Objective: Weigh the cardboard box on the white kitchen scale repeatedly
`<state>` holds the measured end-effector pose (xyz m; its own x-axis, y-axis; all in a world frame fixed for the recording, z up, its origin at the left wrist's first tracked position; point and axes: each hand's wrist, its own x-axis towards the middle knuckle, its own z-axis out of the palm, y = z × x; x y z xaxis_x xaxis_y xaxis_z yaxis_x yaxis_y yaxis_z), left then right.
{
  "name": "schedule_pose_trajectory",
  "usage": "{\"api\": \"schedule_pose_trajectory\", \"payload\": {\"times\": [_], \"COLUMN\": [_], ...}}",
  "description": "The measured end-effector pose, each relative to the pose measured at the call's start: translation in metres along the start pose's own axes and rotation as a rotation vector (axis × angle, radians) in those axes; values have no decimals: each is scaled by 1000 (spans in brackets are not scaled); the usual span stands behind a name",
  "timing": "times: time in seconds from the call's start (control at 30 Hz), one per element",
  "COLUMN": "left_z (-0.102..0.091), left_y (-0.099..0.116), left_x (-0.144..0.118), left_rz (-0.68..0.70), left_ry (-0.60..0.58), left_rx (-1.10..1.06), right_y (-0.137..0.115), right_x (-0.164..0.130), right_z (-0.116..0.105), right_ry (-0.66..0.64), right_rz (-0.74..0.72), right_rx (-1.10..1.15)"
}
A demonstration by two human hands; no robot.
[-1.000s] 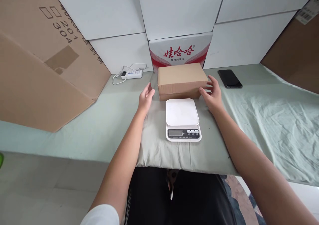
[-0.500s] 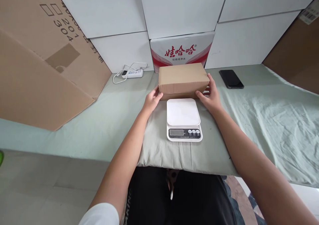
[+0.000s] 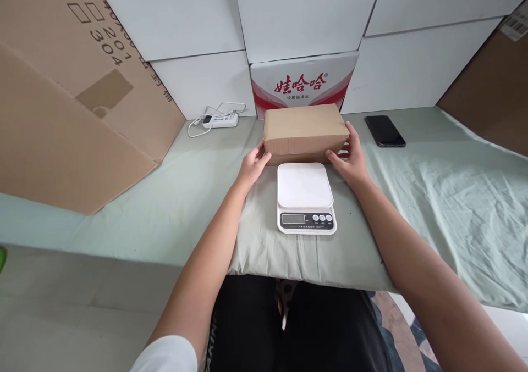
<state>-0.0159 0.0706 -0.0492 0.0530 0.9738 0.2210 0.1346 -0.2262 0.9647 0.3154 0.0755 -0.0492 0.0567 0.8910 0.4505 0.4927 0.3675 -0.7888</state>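
As both ends of the cardboard box [image 3: 305, 132] are clasped by left hand [image 3: 254, 167] and right hand [image 3: 350, 161], a level lift is called for.

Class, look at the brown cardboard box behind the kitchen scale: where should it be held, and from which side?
Grip the brown cardboard box by its two short ends, one hand from each side, as the left hand and right hand do now. It lies long side across and looks too wide for one hand.

A single head-worn view looks forward and steeply down from close above the lap; the scale [image 3: 306, 196] sits mid-frame, stacked boxes [image 3: 305, 15] fill the top.
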Motion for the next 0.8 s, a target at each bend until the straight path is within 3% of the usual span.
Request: {"api": "schedule_pose_trajectory", "payload": {"times": [0.8], "left_z": [-1], "left_y": [3], "left_x": [1], "left_rz": [-3], "left_ry": [23], "left_rx": [-30], "right_y": [-2], "right_x": [-1], "right_z": [1], "right_ry": [24], "right_rz": [-2], "right_rx": [-17]}}
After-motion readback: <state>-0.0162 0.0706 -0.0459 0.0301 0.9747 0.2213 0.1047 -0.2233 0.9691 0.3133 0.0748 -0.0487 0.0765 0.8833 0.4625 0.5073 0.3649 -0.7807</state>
